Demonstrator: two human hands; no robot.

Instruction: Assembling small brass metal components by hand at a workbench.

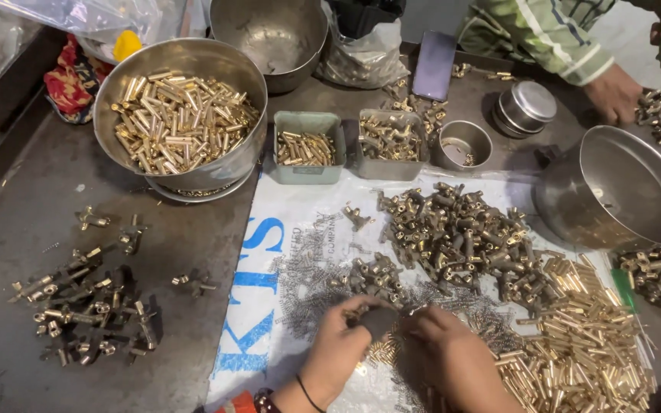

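Head view looks down on a dark metal desk [9, 252] spread with a white printed plastic sheet [300, 210]. Both hands meet near the lower edge: the left hand [338, 348] and the right hand [453, 359] close their fingers together around a small dark piece [379, 320], possibly a fitting, though it is too shadowed to tell. Thin grey wire springs [307, 279] lie just beside them, and short brass tubes [583, 344] are heaped to the right. A round steel bowl of brass tubes [181, 115] stands well apart. Another person's hand [613, 93] rests at the far edge.
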